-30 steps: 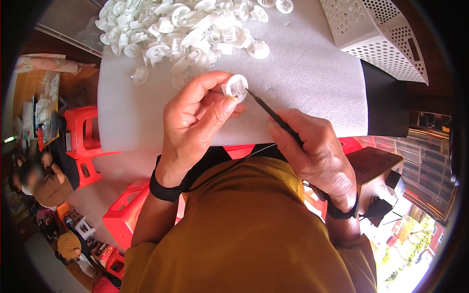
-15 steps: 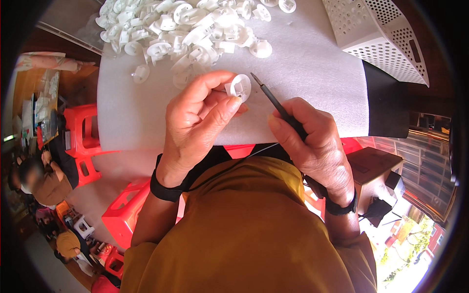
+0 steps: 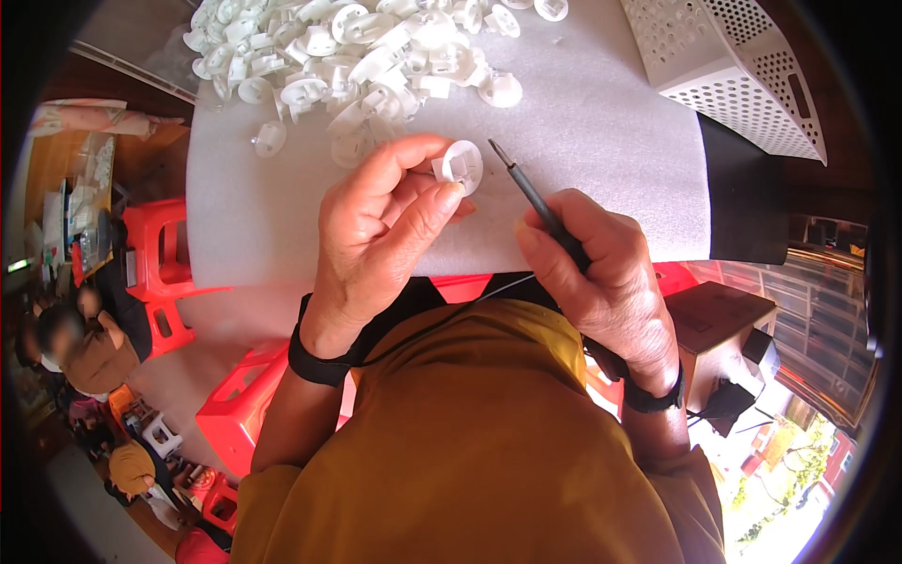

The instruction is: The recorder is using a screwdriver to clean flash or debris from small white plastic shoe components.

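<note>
Over the table's near edge my left hand (image 3: pixel 381 230) pinches a small round white plastic part (image 3: pixel 462 166) between thumb and fingers. The part is a disc with a raised block at its back, held tilted with its flat face turned rightward. My right hand (image 3: pixel 601 273) is closed round the dark handle of a slim, pen-shaped tool (image 3: pixel 534 193) with a narrow pointed metal tip. I cannot tell its exact kind. Its tip points up and left, right of the white part and apart from it. Beyond my left hand lies a heap of similar white parts (image 3: pixel 376 66).
The table (image 3: pixel 601 179) has a pale foam-like cover. A white perforated plastic basket (image 3: pixel 752 103) stands at the far right. Red stools (image 3: pixel 235 414) are below and left; a cardboard box (image 3: pixel 719 324) is at right. Other people (image 3: pixel 94 352) sit at far left. A thin cable crosses my lap.
The tool's tip has shifted slightly right, a little farther from the white part. My left hand keeps its hold, almost still.
</note>
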The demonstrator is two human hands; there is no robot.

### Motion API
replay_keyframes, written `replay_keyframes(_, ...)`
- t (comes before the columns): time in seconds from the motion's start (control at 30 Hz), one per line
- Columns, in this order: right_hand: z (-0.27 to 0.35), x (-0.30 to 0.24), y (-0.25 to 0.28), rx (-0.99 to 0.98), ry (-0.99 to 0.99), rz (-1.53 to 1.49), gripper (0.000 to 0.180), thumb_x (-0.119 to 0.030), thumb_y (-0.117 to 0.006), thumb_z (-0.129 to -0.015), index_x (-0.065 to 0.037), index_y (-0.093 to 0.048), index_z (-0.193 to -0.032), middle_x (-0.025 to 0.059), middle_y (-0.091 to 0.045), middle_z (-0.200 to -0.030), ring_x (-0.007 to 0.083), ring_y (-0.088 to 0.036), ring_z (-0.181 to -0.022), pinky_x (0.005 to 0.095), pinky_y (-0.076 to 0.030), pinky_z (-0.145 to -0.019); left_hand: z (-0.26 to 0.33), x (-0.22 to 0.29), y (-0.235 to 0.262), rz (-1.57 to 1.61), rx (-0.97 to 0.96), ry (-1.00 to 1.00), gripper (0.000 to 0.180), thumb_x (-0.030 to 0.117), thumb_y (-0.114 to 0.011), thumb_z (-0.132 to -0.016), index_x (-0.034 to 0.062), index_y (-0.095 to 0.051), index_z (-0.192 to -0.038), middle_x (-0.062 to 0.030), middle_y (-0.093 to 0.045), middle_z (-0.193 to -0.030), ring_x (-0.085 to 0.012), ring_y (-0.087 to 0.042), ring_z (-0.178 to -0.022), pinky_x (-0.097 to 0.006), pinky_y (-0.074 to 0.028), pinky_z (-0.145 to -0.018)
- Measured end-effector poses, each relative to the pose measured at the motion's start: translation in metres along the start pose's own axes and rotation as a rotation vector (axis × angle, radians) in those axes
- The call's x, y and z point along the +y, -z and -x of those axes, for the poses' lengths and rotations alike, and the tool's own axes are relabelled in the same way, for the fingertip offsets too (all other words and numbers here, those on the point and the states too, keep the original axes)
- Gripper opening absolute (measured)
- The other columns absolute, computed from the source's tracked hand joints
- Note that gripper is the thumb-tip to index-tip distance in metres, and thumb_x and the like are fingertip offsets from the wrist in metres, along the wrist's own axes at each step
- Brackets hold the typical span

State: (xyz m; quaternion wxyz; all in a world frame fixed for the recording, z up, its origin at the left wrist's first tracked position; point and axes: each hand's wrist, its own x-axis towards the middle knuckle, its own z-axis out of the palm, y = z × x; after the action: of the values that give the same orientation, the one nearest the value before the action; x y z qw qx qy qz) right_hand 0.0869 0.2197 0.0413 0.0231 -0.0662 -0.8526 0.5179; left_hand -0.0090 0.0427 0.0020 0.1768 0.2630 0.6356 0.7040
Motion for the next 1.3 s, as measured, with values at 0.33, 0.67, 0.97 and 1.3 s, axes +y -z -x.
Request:
replay_keyframes(0.33, 0.006, -0.005, -0.007, -0.06, 0.006, -0.045, 0.012, -0.01, -0.062, -0.087, 0.0, -0.058, -0.089, 0.015, -0.056, -0.063, 0.0318, -0.056, -0.056, 0.0364, -0.046, -0.054, 0.006, 0.004, -0.001, -0.03, 0.025, 0.028, 0.029, 0.009, -0.057, -0.093, -0.0043, -0.054, -0.119, -0.0082, -0.064, -0.104, -0.0113, -0.06, -0.086, -0.026, -0.049, -0.077)
replay_keyframes(0.67, 0.013, -0.004, -0.012, -0.068, 0.063, -0.059, 0.012, -0.01, -0.064, -0.086, 0.001, -0.058, -0.089, 0.0152, -0.056, -0.064, 0.0316, -0.056, -0.057, 0.0361, -0.046, -0.055, 0.006, 0.003, -0.002, -0.029, 0.045, -0.016, 0.024, 0.006, -0.059, -0.091, -0.0025, -0.056, -0.114, -0.0034, -0.063, -0.09, -0.0078, -0.06, -0.079, -0.022, -0.048, -0.069)
replay_keyframes(0.97, 0.018, -0.006, -0.012, -0.066, 0.061, -0.052, 0.012, -0.01, -0.064, -0.086, 0.0, -0.058, -0.088, 0.0159, -0.056, -0.065, 0.0324, -0.056, -0.057, 0.0367, -0.046, -0.055, 0.005, 0.012, -0.004, -0.266, -0.036, -0.013, 0.023, 0.007, -0.058, -0.09, -0.0017, -0.061, -0.111, -0.0009, -0.061, -0.089, -0.0061, -0.054, -0.074, -0.02, -0.044, -0.067)
replay_keyframes(1.3, 0.022, 0.0, -0.012, -0.044, 0.112, -0.073, 0.011, -0.009, -0.064, -0.086, 0.0, -0.057, -0.087, 0.0156, -0.056, -0.064, 0.0339, -0.056, -0.056, 0.0369, -0.046, -0.053, 0.001, 0.011, -0.01, -0.294, -0.064, -0.012, 0.018, 0.001, -0.06, -0.083, -0.0011, -0.061, -0.101, -0.0004, -0.054, -0.074, -0.0059, -0.048, -0.062, -0.022, -0.041, -0.057)
